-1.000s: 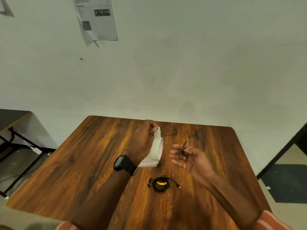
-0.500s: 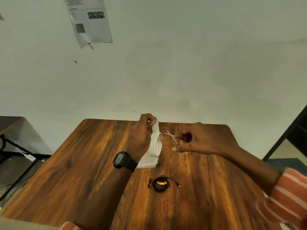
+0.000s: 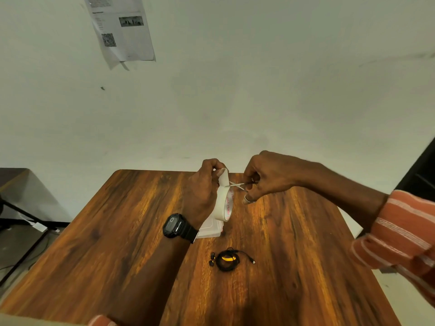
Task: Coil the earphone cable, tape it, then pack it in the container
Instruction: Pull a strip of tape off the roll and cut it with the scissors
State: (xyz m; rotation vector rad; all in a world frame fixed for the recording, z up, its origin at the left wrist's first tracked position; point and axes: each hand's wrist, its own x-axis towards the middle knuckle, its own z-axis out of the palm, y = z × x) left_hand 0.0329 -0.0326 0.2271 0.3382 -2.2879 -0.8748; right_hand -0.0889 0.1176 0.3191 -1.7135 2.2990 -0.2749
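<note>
The black earphone cable lies coiled on the wooden table, with yellow showing in its middle and the earbuds at its left. My left hand holds a white tape roll upright above the table, with a strip of tape pulled up from it. My right hand grips small scissors, whose open blades meet the pulled strip. A clear plastic container sits on the table under the roll, partly hidden by my left wrist.
A black watch is on my left wrist. A printed sheet hangs on the wall behind the table. Another table with a dark frame stands at the left, and a dark object at the right edge.
My right hand rose from above the coil and turned over, then brought the scissors leftward until the blades reached the pulled tape strip. My left hand kept holding the roll.
</note>
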